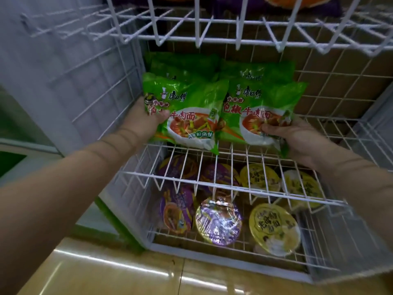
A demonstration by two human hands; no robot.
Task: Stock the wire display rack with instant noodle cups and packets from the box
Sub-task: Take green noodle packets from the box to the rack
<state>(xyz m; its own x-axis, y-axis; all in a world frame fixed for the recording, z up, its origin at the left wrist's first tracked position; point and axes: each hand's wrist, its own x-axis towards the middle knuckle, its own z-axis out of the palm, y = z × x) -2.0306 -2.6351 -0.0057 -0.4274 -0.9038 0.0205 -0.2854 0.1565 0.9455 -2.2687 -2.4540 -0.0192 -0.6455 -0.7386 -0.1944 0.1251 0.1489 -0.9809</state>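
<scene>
Head view: left hand [146,120] pinching left green packet [187,116] at its left edge, thumb on the printed face, fingers hidden behind. Right hand [297,137] gripping right green packet [259,116] at its lower right corner, fingers [274,127] curled onto the front film. Both packets leaning upright, side by side and touching, at the front of the middle wire shelf [191,154], left packet hard against the shelf's left side. More green packets [255,71] stacked behind, toward the back edge.

Handling, judged: light, crinkly film over a brittle noodle block. Glossy, so likely slippery; edge pinch okay for nudging, flat grip across the block safer for lifting. Avoid squeezing the middle, noodles crack. Soft seams likely to snag on wire gaps.

Lower shelf [234,250]: purple-lidded cups [219,222] left and centre, yellow-lidded cups [274,228] right, lids up. Upper shelf [212,24] holding purple packs, mostly cut off. Box not in view.
</scene>
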